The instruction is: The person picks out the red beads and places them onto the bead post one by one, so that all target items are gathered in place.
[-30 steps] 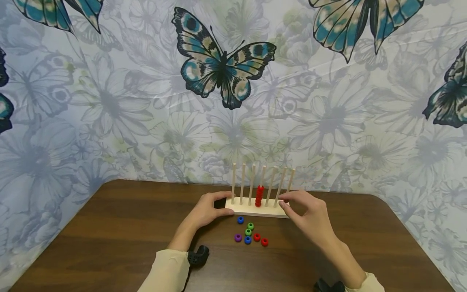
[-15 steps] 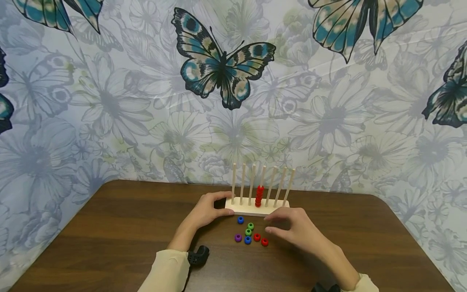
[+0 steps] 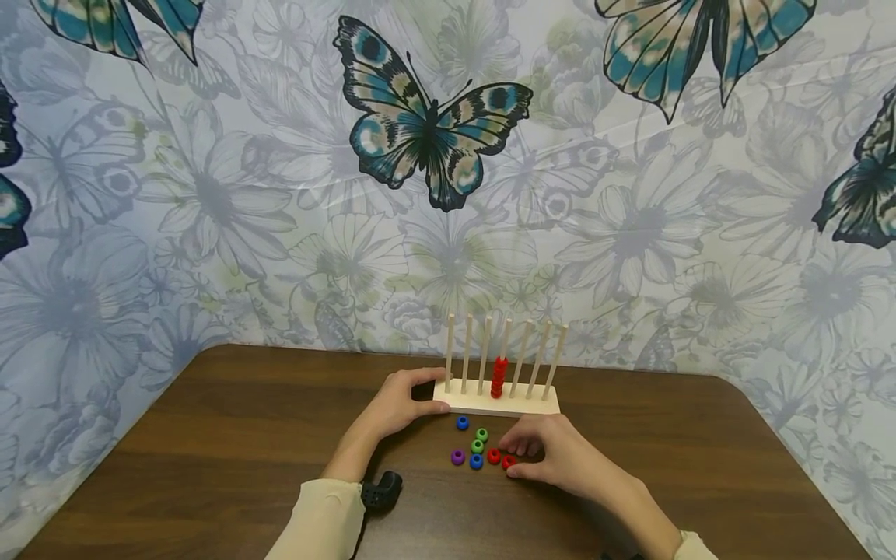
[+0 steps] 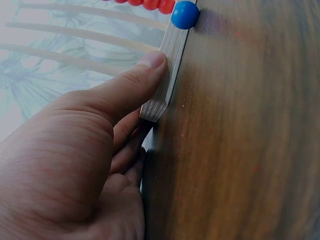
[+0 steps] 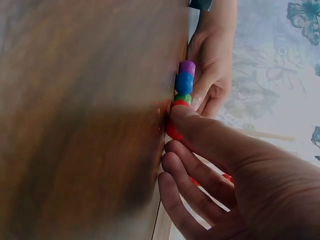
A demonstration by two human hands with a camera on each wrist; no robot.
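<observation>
A pale wooden peg board (image 3: 476,402) stands near the back of the table, several upright pegs along it. Red beads (image 3: 498,378) are stacked on its middle peg. My left hand (image 3: 393,403) grips the board's left end, thumb on the front edge and fingers behind. In front of the board lie loose beads. My right hand (image 3: 560,451) has thumb and forefinger around the rightmost red bead (image 3: 509,462), pinching it at the table. Another red bead (image 3: 494,456) sits just left of it. In the right wrist view, my thumb (image 5: 182,114) partly covers the red beads.
Two green beads, the lower one (image 3: 477,446) nearer me, lie left of the red ones. A blue bead (image 3: 476,461), a purple bead (image 3: 458,457) and another blue bead (image 3: 463,422) lie close by. A butterfly-patterned cloth (image 3: 280,194) hangs behind the brown table (image 3: 210,467).
My right hand has left the board's right end and come down towards me to the rightmost red bead. My left hand still holds the board's left end.
</observation>
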